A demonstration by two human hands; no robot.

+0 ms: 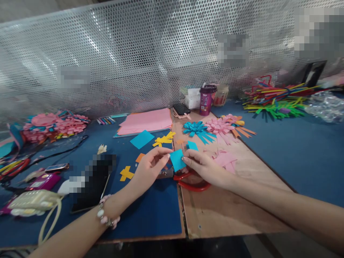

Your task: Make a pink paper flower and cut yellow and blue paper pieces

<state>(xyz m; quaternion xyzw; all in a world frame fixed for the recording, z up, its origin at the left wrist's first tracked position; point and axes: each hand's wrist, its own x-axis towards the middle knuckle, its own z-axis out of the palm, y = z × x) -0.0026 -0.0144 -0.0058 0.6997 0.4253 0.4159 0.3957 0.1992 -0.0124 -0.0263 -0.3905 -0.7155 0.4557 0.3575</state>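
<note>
Both my hands pinch a small blue paper square [176, 159] above the table, my left hand [149, 166] at its left edge and my right hand [205, 166] at its right edge. Red-handled scissors [192, 182] lie just under my right hand. Another small blue piece [192, 145] lies just behind, and a larger blue square [142, 139] rests further left. A yellow paper cross [126, 173] lies left of my left hand. Finished blue [197, 129] and pink paper flowers [220, 126] lie behind on the wooden board [215, 215].
A stack of pink paper sheets [146, 121], a purple cup [206, 99], a phone on a stand [181, 109] and a tissue box [192, 98] stand by the perforated metal screen [134, 53]. Pink paper flowers [53, 125] pile at left; coloured paper strips [276, 98] at right. A phone [91, 182] lies near left.
</note>
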